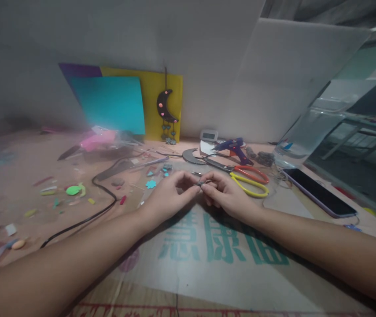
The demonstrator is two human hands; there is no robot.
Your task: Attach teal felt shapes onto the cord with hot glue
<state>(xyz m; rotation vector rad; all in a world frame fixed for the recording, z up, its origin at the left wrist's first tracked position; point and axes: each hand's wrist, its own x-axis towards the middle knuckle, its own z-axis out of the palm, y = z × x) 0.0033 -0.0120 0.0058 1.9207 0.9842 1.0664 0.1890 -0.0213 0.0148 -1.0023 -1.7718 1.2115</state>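
My left hand (182, 188) and my right hand (221, 192) meet over the middle of the table. Both are closed in a pinch on one small dark grey piece (200, 183), too small to name. Just beyond my right hand lie scissors (250, 184) with one red and one yellow handle loop, blades pointing left. A grey crescent moon cutout (193, 156) rests behind my hands. Close to my left hand are a blue flower cutout (151, 184) and several small blue and grey bits (165, 170).
A blue glue gun (233, 149) lies behind the scissors, near a small white digital display (209, 135). A phone (320, 193) is at right. A black cord (108, 193) and coloured scraps spread left. A decorated moon ornament (164, 105) hangs against yellow sheet (148, 88) at the back.
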